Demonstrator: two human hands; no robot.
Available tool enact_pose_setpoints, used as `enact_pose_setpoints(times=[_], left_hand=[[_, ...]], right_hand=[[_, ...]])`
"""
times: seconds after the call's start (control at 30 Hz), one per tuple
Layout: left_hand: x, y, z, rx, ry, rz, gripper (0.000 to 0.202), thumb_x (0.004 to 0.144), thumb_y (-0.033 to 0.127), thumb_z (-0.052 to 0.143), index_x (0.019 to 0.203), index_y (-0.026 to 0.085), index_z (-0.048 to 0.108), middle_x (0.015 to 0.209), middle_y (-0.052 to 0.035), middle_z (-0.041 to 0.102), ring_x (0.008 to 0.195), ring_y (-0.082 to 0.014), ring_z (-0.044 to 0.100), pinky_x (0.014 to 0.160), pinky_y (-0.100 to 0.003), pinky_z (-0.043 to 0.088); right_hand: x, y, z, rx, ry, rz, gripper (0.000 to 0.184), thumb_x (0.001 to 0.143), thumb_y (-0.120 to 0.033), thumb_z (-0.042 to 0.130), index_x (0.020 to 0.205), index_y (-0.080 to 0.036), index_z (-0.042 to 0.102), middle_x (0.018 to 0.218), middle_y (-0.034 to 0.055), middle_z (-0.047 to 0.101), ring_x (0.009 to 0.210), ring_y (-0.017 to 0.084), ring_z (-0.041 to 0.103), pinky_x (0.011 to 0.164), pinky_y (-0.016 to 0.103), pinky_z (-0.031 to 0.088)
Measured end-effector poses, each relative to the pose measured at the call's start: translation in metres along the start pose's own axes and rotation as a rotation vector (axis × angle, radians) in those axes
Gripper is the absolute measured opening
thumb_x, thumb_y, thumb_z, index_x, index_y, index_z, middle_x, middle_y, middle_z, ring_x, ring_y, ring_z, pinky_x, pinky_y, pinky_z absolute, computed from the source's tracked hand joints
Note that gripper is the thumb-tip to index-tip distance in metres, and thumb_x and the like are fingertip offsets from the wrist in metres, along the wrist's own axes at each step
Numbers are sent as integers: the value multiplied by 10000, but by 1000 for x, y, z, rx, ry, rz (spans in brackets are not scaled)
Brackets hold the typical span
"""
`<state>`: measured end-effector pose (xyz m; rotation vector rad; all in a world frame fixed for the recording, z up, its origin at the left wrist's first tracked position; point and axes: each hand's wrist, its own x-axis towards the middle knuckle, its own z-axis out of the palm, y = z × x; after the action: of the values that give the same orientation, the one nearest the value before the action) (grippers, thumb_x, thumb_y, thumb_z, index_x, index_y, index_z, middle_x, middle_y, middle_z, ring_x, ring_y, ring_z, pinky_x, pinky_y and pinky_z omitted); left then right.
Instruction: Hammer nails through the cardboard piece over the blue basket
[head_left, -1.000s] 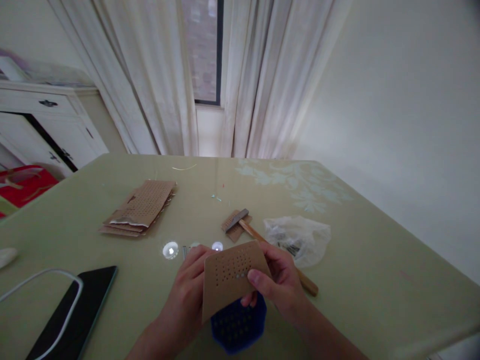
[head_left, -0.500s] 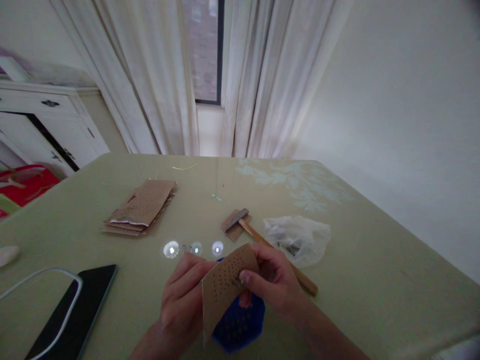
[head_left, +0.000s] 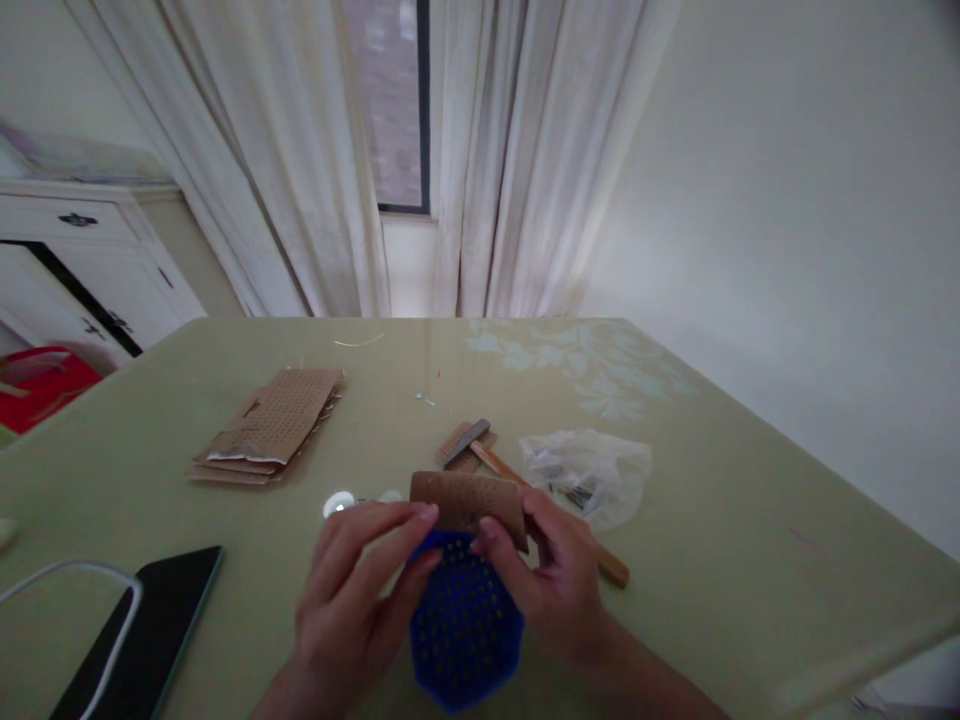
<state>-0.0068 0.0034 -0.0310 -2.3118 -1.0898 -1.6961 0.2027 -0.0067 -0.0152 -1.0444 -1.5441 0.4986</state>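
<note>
A brown perforated cardboard piece [head_left: 469, 500] is held between both hands over the far edge of a blue hexagonal pegboard [head_left: 465, 625] lying on the green table [head_left: 750, 520]. My left hand [head_left: 352, 595] grips the card's left end with its fingertips, fingers also resting on the blue board. My right hand [head_left: 551, 585] pinches the card's right end. The card is folded or tilted flat, its holes facing up.
A small hammer [head_left: 517, 480] lies on a cardboard scrap just beyond the hands. A clear plastic bag [head_left: 589, 475] with small dark parts sits at right. A stack of perforated cards [head_left: 266, 425] lies at left. A dark tablet [head_left: 142, 625] with a white cable sits near left.
The card, held upright and facing me a second ago, has been tipped down and away over the blue board. Both hands moved slightly forward. The view shifted a little to the right.
</note>
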Motion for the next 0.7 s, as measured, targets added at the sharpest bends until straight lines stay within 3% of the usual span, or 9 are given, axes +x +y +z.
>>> enact_pose_setpoints(times=[0.13,0.3,0.4,0.53,0.7], left_hand=[[-5,1,-3,-31,-142,174,308,1044,61,621,1300,170,752,1127,-96,789,1075,-222,719,964,-341,586],[-5,4,-22,47,-242,325,326,1126,154,478,1294,131,756,1157,-107,836,1146,-233,744,1054,-370,578],[-6,6,-28,106,-314,316,354,1135,183,451,1313,158,756,1199,-107,837,1177,-248,750,1055,-392,594],[-8,3,-17,90,-211,331,294,1100,148,536,1277,116,767,1138,-121,832,1126,-245,751,1074,-394,572],[-6,0,-11,70,-209,330,308,1116,176,512,1281,120,766,1152,-129,826,1132,-234,746,1090,-362,560]], right_hand=[[-7,5,3,-160,-45,-223,133,933,-177,716,886,-276,640,692,-12,645,567,192,624,556,309,526],[-15,7,7,-170,-63,-214,163,946,-183,715,1063,-297,710,775,19,746,617,230,687,600,346,589],[-16,5,8,-169,-51,-204,144,959,-191,708,1057,-295,728,753,16,741,606,227,681,592,343,594],[-13,2,8,-180,-41,-225,90,950,-186,716,961,-272,695,694,-4,687,547,195,635,541,312,540],[-12,3,6,-177,-5,-248,134,914,-166,732,922,-283,667,666,-15,668,522,191,625,508,309,513]])
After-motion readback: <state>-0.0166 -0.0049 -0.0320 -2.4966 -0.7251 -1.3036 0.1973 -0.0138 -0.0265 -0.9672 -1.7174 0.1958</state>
